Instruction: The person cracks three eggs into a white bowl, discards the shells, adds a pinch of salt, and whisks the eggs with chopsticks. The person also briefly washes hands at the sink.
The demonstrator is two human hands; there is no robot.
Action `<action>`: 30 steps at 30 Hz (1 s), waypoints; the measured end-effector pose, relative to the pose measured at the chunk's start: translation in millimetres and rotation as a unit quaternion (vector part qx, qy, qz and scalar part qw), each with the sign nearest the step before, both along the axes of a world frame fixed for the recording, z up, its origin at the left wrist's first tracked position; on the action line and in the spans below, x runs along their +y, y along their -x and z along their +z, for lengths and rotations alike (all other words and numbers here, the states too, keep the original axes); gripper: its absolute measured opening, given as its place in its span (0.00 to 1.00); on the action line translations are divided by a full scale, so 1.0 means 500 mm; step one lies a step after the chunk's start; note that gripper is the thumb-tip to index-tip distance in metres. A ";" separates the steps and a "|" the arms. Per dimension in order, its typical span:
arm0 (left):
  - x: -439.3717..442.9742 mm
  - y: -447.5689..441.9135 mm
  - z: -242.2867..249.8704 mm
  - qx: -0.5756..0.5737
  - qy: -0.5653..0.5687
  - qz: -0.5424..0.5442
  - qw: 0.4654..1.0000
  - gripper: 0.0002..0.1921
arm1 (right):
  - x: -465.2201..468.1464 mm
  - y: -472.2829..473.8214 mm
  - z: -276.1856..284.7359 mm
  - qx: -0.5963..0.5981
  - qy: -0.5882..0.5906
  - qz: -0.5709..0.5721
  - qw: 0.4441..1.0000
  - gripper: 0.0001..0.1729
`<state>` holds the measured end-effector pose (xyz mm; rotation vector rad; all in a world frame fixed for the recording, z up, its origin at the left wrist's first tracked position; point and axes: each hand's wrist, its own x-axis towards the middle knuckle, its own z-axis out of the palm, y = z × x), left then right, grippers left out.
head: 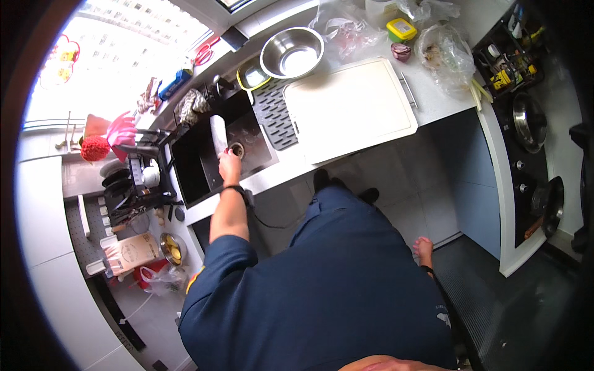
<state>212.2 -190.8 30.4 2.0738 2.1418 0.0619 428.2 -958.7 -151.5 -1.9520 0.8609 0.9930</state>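
Observation:
Over the black kitchen sink (250, 160), my left hand (229, 167) is closed on the handle of a cleaver (218, 133), whose broad pale blade points away from me towards the faucet side. The sink drain (237, 149) lies just beside my fingers. My right hand (423, 248) hangs low at my side, its fingers apart, with nothing seen in it. To the right of the sink, a large cream cutting board (350, 109) lies on the counter, partly over a grey slotted drain mat (274, 111). A steel bowl (292, 52) stands behind the board.
Half a red onion (400, 52), a yellow-lidded tub (401, 30) and plastic bags (443, 55) sit at the back right. A stove (522, 162) with pans is far right. At left are a dish rack (139, 174) and a bowl of peeled potatoes (172, 249).

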 end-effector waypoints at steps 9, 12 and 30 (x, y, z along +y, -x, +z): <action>0.034 0.074 -0.003 0.063 0.065 -0.083 0.992 0.25 | 0.132 -0.119 0.035 -0.069 0.006 0.063 0.996 0.10; 0.008 0.072 -0.003 0.013 0.065 -0.169 0.983 0.21 | 0.234 -0.120 0.063 -0.099 -0.028 0.055 0.993 0.11; 0.151 -0.204 -0.107 -0.124 0.076 -0.385 0.911 0.21 | 0.467 0.145 0.157 -0.191 -0.037 0.117 0.974 0.08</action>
